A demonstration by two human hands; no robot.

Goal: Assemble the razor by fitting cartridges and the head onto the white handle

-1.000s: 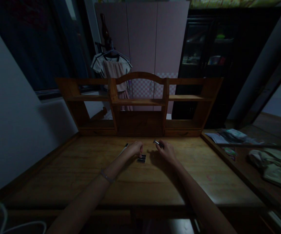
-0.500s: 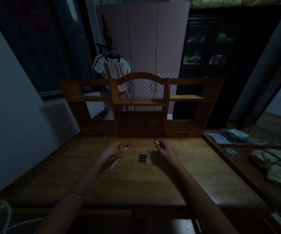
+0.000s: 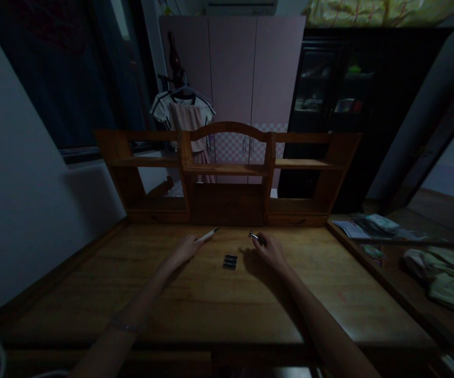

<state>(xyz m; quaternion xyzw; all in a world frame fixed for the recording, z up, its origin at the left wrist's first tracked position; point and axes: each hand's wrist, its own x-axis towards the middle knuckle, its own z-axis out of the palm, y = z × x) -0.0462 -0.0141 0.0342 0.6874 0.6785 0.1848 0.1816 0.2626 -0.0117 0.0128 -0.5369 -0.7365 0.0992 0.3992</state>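
My left hand (image 3: 183,250) is closed round a thin white stick-like tool (image 3: 208,234), whose tip points up and to the right above the desk. My right hand (image 3: 271,251) is closed on a small shiny metal piece (image 3: 252,235) that sticks out past the fingers. Between the two hands a small dark block (image 3: 230,261) with pale marks lies flat on the wooden desk (image 3: 211,299). The room is dim and fine detail is hard to make out.
A wooden shelf unit (image 3: 227,176) stands along the desk's back edge. To the right a lower surface holds papers (image 3: 362,226) and a crumpled cloth (image 3: 443,275). A pink wardrobe (image 3: 234,79) and hanging clothes (image 3: 181,113) are behind. A white wall is on the left.
My left hand left the dark block, moved left to the white tool lying on the desk, and has lifted it off the surface. The right hand has stayed put.
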